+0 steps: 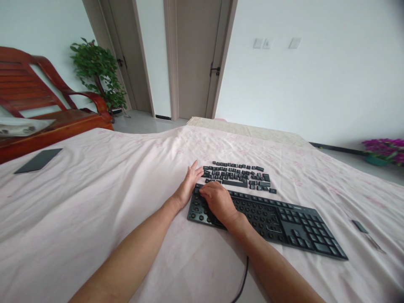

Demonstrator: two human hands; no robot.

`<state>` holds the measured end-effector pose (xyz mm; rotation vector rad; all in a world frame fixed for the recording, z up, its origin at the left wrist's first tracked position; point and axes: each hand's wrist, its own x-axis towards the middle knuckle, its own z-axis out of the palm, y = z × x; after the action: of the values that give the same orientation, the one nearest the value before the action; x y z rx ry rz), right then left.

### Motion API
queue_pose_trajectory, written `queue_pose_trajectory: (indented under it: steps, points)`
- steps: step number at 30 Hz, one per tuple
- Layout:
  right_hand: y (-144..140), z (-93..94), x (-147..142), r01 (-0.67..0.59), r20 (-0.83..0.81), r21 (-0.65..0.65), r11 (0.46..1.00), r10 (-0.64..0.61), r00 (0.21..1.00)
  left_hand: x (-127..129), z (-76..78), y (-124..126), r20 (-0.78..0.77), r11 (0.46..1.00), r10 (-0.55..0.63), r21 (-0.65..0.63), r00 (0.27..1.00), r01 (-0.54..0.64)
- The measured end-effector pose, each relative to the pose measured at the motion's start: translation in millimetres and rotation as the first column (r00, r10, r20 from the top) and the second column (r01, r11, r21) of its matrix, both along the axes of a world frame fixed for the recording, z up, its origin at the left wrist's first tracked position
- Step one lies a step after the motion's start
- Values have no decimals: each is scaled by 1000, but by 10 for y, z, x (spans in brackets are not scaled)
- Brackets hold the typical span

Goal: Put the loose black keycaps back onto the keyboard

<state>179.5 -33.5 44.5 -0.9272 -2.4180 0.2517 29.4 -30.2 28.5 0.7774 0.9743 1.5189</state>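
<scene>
A black keyboard (285, 227) lies at a slant on the cloth. Much of its main section is bare of keycaps and shows round switch mounts, while the number pad and the top row still carry theirs. Over its upper left corner is my right hand (219, 201), fingers curled together and pointing down; what they hold, if anything, is hidden. My left hand (188, 184) is beside that corner with fingers stretched out, close to the loose keycaps (249, 171). These black caps sit in rows behind the keyboard, among them a long space bar (235, 183).
A pink-patterned cloth (151, 265) covers the table. To the right lies a small dark-handled tool (360, 227) with thin metal prongs. A dark flat phone-like slab (38, 160) rests at far left. The keyboard's cable (243, 280) runs toward me. A wooden bench (47, 118) stands beyond.
</scene>
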Motion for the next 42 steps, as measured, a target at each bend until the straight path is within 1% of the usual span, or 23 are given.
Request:
queue_pose_trajectory:
  steps: [3,4,6,7,8,9,10,11,12,13,14,15,16,18,20,23,26,28,30,33,37,40,42]
  points:
    - [-20,9,11,-32,3,19,999,32,999,1,-51,3,-89,995,23,94,996,-14]
    - [-27,13,13,-39,6,24,999,38,999,-1,-73,10,-124,993,-21,111,992,35]
    - [-39,25,14,-46,24,28,999,45,999,-14,-122,36,-202,969,-195,111,960,220]
    - [-44,32,16,-50,40,30,998,49,998,-25,-147,54,-352,837,-488,73,799,543]
    - [-48,39,19,-55,60,33,998,53,997,-39,-172,72,-405,727,-622,20,670,687]
    - [-53,46,24,-64,84,39,997,60,995,-53,-194,91,-441,581,-743,-54,503,812]
    - [-57,51,31,-76,110,49,996,70,991,-68,-213,108,-459,446,-817,-117,350,887]
    - [-62,56,39,-89,136,61,994,80,987,-81,-229,123,-451,435,-824,-118,342,893]
    - [-69,59,47,-102,160,71,992,90,983,-92,-241,133,-440,492,-798,-82,411,867]
    - [-77,61,56,-113,182,79,990,97,978,-99,-249,139,-416,605,-728,-15,545,796]
    - [-85,64,63,-121,202,83,989,102,974,-101,-252,142,-370,734,-613,61,699,676]
    - [-95,67,69,-123,217,86,989,102,971,-98,-251,140,-305,838,-479,122,823,532]
    - [-102,71,74,-120,227,88,989,97,969,-91,-246,135,-237,901,-364,156,901,405]
    - [-106,81,88,-107,233,92,990,83,969,-70,-225,116,-132,952,-236,165,963,257]
    - [-79,91,116,-106,196,75,992,89,977,-48,-193,91,-61,970,-182,151,981,189]
    - [42,99,218,-85,-4,22,996,85,996,-31,-144,49,-23,971,-188,143,982,189]
    - [237,110,393,41,-231,2,999,-40,972,-31,-105,20,9,974,-181,139,983,178]
    - [383,127,528,130,-280,-3,991,-126,952,-36,-82,16,30,979,-162,130,986,157]
    - [525,150,653,198,-246,-10,980,-194,950,-43,-60,28,39,987,-119,111,992,114]
    - [719,196,771,274,-117,-27,961,-275,954,-62,-46,68,30,996,-12,84,999,9]
    - [945,263,750,359,31,-54,932,-358,933,-95,-116,105,-46,992,115,54,992,-112]
    - [1124,319,630,391,135,-56,919,-381,915,-151,-179,89,-306,986,159,94,939,-137]
    - [1254,356,533,385,193,-46,922,-370,909,-225,-171,66,-551,991,130,91,825,-95]
